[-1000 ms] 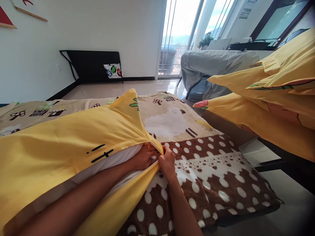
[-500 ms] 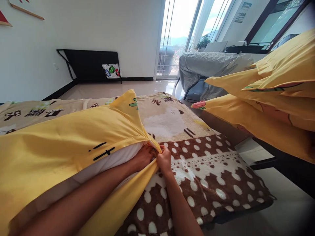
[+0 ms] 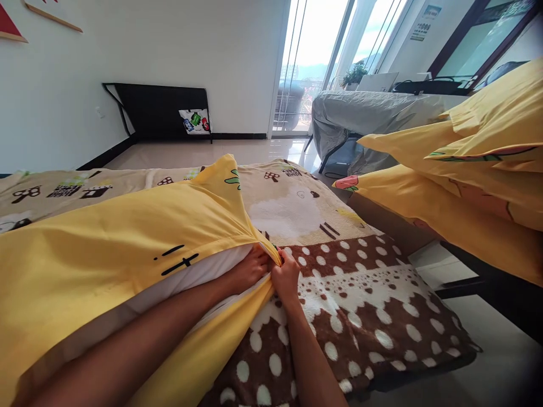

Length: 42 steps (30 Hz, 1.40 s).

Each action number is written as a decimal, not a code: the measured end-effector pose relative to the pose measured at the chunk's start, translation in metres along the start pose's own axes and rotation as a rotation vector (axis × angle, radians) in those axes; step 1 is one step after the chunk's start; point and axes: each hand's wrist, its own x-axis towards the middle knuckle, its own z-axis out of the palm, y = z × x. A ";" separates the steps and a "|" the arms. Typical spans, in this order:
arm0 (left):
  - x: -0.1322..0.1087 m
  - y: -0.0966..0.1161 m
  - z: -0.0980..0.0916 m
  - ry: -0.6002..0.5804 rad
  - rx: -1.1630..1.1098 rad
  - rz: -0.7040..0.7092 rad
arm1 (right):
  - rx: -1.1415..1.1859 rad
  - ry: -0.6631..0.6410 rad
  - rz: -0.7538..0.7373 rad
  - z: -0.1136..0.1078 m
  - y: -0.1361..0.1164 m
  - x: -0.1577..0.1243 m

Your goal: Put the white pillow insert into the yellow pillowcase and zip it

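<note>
A yellow pillowcase lies across the near left of a bed, spread over a fleece blanket that is brown with white dots at the near end and beige with a sheep print farther off; the case's open end faces the person, and a white pillow shows inside it.

The left hand reaches into that opening and rests on the pillow, with the upper layer of the case draped over the forearm; its fingers lie close together and run under the fold at the corner of the opening, where the cloth hides the tips, so I cannot tell whether they grip anything. The right hand sits just beside it, outside the case, touching the blanket; its fingers are curled and pressed together, pinching the hem of the pillowcase at the same corner, and the cloth is drawn taut into creases there.

To the right, well apart, two yellow pillows are stacked; beyond them stands a table under a grey cover, near a glass door; a black frame leans on the far wall.
</note>
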 end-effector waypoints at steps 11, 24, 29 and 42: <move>0.002 0.006 -0.019 -0.110 -0.160 0.044 | 0.137 0.004 0.118 0.003 -0.002 0.002; 0.006 0.007 -0.012 -0.035 -0.094 0.041 | 0.194 -0.023 0.151 0.006 0.003 0.002; 0.006 -0.001 0.000 -0.046 -0.047 -0.089 | 0.163 -0.056 0.154 0.006 0.005 0.002; 0.004 -0.002 0.003 -0.092 0.036 -0.132 | 0.136 -0.058 0.045 0.003 0.005 0.002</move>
